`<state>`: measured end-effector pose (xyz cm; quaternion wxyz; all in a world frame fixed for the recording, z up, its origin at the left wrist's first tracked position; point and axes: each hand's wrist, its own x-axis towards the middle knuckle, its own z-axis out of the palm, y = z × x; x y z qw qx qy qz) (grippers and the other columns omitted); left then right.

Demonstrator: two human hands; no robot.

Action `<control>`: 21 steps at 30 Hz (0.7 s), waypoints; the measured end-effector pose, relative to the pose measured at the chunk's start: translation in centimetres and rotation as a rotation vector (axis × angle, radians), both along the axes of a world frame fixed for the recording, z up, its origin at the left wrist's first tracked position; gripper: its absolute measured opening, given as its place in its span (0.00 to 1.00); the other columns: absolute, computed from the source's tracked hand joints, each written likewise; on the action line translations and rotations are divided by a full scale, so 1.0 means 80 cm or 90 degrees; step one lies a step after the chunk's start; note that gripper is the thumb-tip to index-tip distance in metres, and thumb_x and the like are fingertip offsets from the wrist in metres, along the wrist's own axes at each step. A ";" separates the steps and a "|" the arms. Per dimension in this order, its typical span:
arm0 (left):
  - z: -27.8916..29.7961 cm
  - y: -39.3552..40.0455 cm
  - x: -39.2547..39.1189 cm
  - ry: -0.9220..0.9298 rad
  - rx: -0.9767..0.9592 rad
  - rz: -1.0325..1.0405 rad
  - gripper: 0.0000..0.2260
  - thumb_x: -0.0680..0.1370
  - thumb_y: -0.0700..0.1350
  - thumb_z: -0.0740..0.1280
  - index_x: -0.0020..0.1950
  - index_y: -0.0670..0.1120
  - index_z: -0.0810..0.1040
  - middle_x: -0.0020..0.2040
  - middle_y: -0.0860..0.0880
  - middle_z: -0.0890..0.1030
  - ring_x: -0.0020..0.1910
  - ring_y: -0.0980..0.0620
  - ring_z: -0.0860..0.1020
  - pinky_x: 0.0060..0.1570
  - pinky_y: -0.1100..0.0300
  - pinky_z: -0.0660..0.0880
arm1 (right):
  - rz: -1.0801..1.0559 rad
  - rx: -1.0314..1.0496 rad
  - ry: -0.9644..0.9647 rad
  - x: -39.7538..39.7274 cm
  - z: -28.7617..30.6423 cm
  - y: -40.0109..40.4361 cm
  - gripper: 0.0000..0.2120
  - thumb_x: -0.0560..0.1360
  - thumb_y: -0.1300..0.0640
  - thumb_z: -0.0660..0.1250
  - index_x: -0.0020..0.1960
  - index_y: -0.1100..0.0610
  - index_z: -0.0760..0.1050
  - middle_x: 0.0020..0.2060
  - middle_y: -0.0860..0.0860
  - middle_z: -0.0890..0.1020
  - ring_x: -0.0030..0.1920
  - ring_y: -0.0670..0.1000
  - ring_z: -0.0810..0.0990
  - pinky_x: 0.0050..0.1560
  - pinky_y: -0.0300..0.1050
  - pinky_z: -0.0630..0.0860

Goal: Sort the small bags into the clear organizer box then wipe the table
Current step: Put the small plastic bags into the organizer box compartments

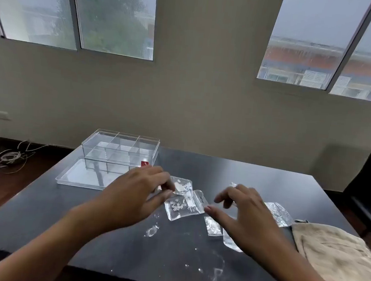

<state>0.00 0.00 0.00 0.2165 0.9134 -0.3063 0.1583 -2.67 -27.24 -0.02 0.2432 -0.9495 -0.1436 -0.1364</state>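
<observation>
**Dark counter, scattered with small bags**

The dark counter (254, 185) carries a clear organizer box (120, 147) at its far left, standing partly on a flat clear lid (77, 176). Small clear bags (183, 206) lie overlapping near the middle, with more (278, 213) to the right. A beige cloth (337, 258) is crumpled at the right edge. White specks and smears (216, 273) mark the near surface.

Bags (184, 204) right of organizer box (120, 148)

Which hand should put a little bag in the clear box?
Probably the left hand: its fingers already touch a small bag, and the organizer box sits on its side.
</observation>
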 end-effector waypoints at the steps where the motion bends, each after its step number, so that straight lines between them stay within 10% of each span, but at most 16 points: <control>1: -0.003 -0.006 0.016 -0.017 0.018 0.003 0.05 0.81 0.55 0.63 0.55 0.58 0.77 0.50 0.62 0.78 0.49 0.62 0.73 0.53 0.61 0.70 | -0.008 -0.026 0.037 0.014 0.002 0.008 0.15 0.72 0.34 0.70 0.50 0.44 0.78 0.43 0.41 0.75 0.51 0.45 0.72 0.49 0.39 0.64; 11: -0.026 -0.025 0.106 -0.020 0.312 0.103 0.23 0.79 0.63 0.61 0.74 0.62 0.66 0.73 0.55 0.73 0.69 0.51 0.66 0.63 0.49 0.55 | -0.075 -0.306 0.188 0.079 0.005 0.055 0.45 0.62 0.21 0.66 0.65 0.53 0.72 0.60 0.53 0.73 0.62 0.56 0.70 0.63 0.52 0.69; 21: -0.038 -0.020 0.111 0.015 0.184 0.129 0.24 0.76 0.58 0.68 0.71 0.62 0.69 0.51 0.60 0.70 0.58 0.55 0.71 0.58 0.48 0.59 | -0.015 -0.177 0.245 0.093 0.008 0.050 0.13 0.75 0.41 0.71 0.49 0.47 0.72 0.54 0.49 0.75 0.60 0.54 0.70 0.57 0.47 0.69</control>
